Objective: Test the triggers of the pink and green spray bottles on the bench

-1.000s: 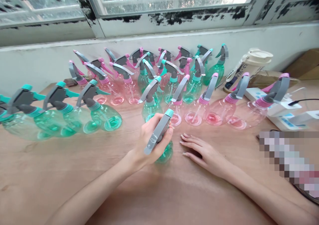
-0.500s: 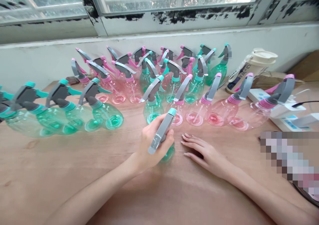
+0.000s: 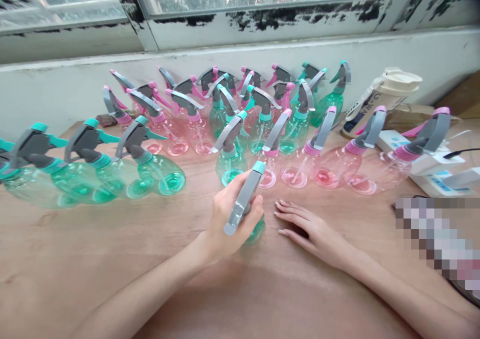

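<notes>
My left hand (image 3: pixel 228 219) is wrapped round the neck of a green spray bottle (image 3: pixel 255 233), whose grey sprayer head with a teal nozzle tip points away from me. Most of that bottle is hidden by the hand; its base shows low on the right. My right hand (image 3: pixel 309 229) lies on the wooden table (image 3: pixel 240 294) with fingers stretched out, holding nothing. Just beyond my left hand stands another green spray bottle (image 3: pixel 229 164). A pink spray bottle (image 3: pixel 294 171) stands beyond my right hand, in a row with several others.
More green spray bottles (image 3: pixel 161 176) form a row at the left. Several pink and green ones (image 3: pixel 198 136) crowd by the wall. A cream-lidded cup (image 3: pixel 386 96), white power strips (image 3: pixel 431 176) and a blurred-out object (image 3: pixel 442 244) are at the right.
The held spray bottle has shifted slightly to the right with my left hand. My right hand stays on the table; the whole view moves a little.
</notes>
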Tool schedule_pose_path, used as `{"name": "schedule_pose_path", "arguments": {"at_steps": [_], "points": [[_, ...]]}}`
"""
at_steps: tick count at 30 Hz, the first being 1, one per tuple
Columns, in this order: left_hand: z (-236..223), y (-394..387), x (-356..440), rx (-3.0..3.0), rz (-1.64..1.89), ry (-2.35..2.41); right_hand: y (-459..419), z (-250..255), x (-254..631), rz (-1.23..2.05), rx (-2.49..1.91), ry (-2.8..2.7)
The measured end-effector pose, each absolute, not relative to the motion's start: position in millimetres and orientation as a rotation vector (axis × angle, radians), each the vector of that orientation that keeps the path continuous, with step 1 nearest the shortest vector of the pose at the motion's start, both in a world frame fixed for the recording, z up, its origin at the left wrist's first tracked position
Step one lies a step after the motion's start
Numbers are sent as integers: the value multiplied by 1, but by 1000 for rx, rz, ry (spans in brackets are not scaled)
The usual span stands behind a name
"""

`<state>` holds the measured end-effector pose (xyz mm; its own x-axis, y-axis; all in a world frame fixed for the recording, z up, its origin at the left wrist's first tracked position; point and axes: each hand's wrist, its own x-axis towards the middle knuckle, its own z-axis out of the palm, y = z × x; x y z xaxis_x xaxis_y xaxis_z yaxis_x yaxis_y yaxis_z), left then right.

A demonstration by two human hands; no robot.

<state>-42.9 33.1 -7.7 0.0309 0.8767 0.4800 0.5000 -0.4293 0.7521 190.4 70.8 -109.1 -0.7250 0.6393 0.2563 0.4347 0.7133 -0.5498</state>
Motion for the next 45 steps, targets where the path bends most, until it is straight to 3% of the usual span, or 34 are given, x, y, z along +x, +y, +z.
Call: {"name": "schedule_pose_path", "arguments": {"at_steps": [23,45], "points": [[7,39,-45,2036,1280,1378,68,-107,187,481,-765,-2528],[-12,34,-44,1994,1396,1395,69,-109,191,498,-837,-2440]]}}
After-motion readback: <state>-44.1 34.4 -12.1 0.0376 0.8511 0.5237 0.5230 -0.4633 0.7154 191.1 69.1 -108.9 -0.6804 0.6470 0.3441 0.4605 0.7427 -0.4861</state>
